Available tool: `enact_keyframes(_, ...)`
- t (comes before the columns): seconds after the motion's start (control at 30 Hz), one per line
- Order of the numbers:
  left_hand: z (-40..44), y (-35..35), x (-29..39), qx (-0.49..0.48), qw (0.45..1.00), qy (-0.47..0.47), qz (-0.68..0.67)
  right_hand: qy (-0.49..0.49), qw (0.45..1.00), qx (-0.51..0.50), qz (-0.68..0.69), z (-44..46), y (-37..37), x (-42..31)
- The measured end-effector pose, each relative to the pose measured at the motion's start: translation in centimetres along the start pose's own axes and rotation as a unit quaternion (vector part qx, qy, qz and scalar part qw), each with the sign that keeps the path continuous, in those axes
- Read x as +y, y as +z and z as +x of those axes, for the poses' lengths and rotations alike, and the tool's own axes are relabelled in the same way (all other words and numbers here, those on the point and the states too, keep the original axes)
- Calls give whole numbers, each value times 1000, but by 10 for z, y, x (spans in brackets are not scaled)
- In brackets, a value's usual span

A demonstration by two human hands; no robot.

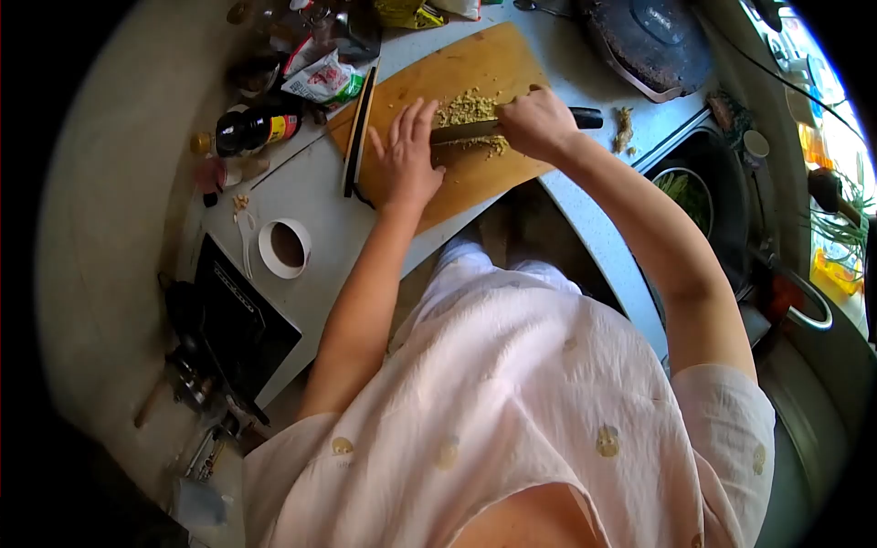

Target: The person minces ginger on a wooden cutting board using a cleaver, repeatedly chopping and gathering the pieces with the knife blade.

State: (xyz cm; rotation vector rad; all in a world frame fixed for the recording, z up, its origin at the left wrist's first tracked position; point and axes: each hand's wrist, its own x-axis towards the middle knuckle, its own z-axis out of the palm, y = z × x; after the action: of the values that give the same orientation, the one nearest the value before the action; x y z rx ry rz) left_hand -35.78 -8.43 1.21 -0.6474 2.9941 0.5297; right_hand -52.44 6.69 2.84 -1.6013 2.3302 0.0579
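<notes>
Crumbs (470, 108) of yellow-green food lie on both sides of the knife (466, 132), on the wooden board (507, 57) at upper centre of the frame. The right hand (541, 123) is closed in a fist around the knife near its dark handle. The left hand (408, 160) is spread palm-down by the far end of the blade; whether it touches the metal, I cannot tell. That closeness looks like the main risk: a slip or a crooked stroke could nick a finger. Brisk strokes might also scatter crumbs off the board. Its lower edge reaches the counter's (343, 224) edge, so a hard push could shift it. A bump leftward could knock the sticks (351, 151) beside it.
</notes>
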Motion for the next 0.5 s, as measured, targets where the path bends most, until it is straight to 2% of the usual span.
enact_keyframes(0.03, -1, -2, 2, -4, 1000, 8, 4, -6, 999, -17, -37, -2, -4, -8)
enact_keyframes(0.1, -6, -3, 5, -16, 1000, 19, 12, 23, 999, 22, -3, -18, 25, -9)
enact_keyframes(0.13, -13, 5, 15, -17, 998, 36, 40, 71, 996, 33, 36, -33, 34, -8)
enact_keyframes(0.17, -19, 2, 29, 3, 998, 49, 29, 28, 994, 103, 34, -45, 47, -2)
enact_keyframes(0.23, -26, 4, 38, 36, 996, 66, 44, 20, 986, 155, 54, -51, 49, -1)
enact_keyframes(0.3, -23, 7, 19, 11, 1000, -4, 2, -14, 999, 43, -15, -30, 35, -6)
enact_keyframes(0.33, -20, 12, 3, 25, 999, 15, 38, 9, 1000, -23, -12, -16, 10, -11)
enact_keyframes(0.43, -13, -2, 6, 2, 1000, -5, -11, 0, 1000, 1, -21, -12, 0, -11)
enact_keyframes(0.47, -13, 2, 12, -14, 1000, 7, 22, 21, 1000, 16, 12, -18, 23, -4)
enact_keyframes(0.5, -14, 3, 23, 18, 998, 48, 23, 31, 994, 104, 25, -32, 44, 3)
